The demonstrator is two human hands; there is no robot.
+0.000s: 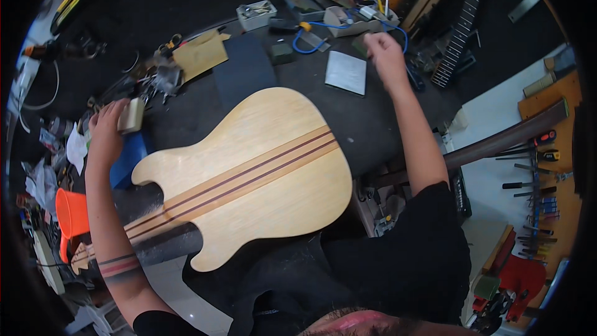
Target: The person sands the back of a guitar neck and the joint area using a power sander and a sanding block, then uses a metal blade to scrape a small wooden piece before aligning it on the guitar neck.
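Note:
A pale wooden guitar body (261, 124) with darker stripes down its middle and an attached neck (143, 227) lies across the dark bench in front of me. At the left, my left hand (109, 121) has its fingers curled on a cream block (132, 116), above a blue object (129, 157). My right hand (385, 56) is raised at the back right, fingers curled beside a small green piece (359, 46); what they hold, if anything, is hidden. A white square pad (345, 72) lies just left of that hand.
Yellow (199, 56) and dark sheets (244, 71), small bins (256, 17) and cables line the back. An orange bucket (71, 211) and clutter sit at left. Guitar necks (457, 31) rest at back right; a tool board (556, 186) and red guitar body (522, 280) are at right.

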